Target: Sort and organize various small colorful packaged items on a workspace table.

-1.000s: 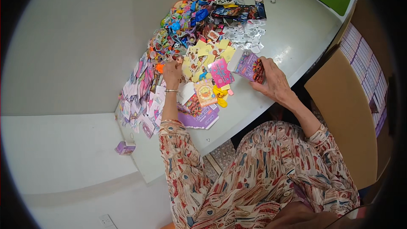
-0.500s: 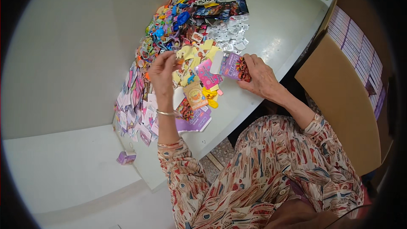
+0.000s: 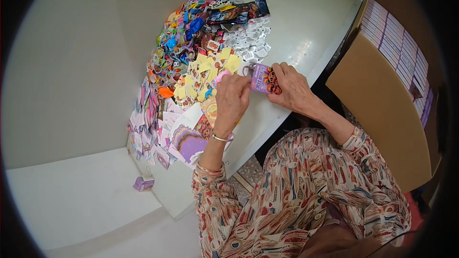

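A small purple cardboard box (image 3: 259,77) with a printed picture is gripped from its right side by my right hand (image 3: 292,88). Its flap end faces left, where a small greyish piece shows at the opening. My left hand (image 3: 231,99) is at that end, fingers bent together against the box's edge; what they pinch, if anything, is hidden. Partly under my left hand lies a tan packet (image 3: 209,110). Beside my left wrist sit purple printed card sheets (image 3: 189,144). Pale yellow paper slips (image 3: 203,67) are heaped just beyond the left hand.
Along the wall runs a pile of colourful small toys (image 3: 178,43). White packets (image 3: 248,38) and dark foil packets (image 3: 234,14) lie farther back. Pink-white cards (image 3: 153,138) spread at the left. A cardboard carton (image 3: 382,100) at the right holds rows of purple boxes (image 3: 394,43).
My left hand has come from over the slips toward me and right, to the box's open end. The right hand still holds the box. The view has shifted slightly.
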The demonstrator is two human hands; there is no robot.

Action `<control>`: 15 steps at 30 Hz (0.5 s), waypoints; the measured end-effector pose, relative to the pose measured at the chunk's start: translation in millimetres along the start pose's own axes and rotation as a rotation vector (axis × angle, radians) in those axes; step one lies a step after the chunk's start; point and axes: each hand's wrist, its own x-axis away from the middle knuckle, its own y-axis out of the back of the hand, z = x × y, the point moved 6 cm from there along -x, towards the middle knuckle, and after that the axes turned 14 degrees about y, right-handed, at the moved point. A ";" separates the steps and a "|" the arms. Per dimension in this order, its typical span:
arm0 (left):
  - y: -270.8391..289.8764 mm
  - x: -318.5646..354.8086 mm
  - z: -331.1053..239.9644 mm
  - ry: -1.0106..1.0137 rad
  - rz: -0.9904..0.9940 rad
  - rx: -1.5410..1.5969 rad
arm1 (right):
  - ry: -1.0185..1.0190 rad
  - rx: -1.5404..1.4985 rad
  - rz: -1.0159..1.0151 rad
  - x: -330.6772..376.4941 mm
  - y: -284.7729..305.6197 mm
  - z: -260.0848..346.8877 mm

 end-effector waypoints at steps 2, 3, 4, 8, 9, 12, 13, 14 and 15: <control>0.6 -1.8 -2.2 -0.082 0.134 -0.009 | 0.007 0.021 -0.005 1.4 -1.0 -0.5; 4.4 -3.1 -3.2 -0.083 0.136 -0.009 | 0.005 0.021 -0.005 1.7 -1.4 -1.4; 8.0 -5.1 -2.8 -0.038 0.143 -0.036 | -0.006 0.007 -0.001 1.8 -2.2 -2.7; 21.6 -7.9 -11.3 0.019 -0.092 0.014 | 0.021 0.067 -0.018 -0.9 1.8 -1.5; 15.3 -6.4 -10.6 0.021 -0.094 0.013 | 0.023 0.067 -0.018 -1.5 1.8 -0.5; -19.6 -3.0 -0.5 0.117 0.097 0.300 | 0.069 0.064 -0.050 -1.6 1.0 2.1; -22.1 -3.1 3.3 0.117 0.097 0.301 | 0.049 0.063 -0.036 -0.2 -1.9 0.2; -26.2 -4.1 2.5 0.151 0.177 0.384 | 0.026 0.065 -0.020 2.2 -2.3 -1.4; -30.5 -4.9 0.9 0.186 0.256 0.466 | 0.023 0.069 -0.018 1.8 -1.0 -1.4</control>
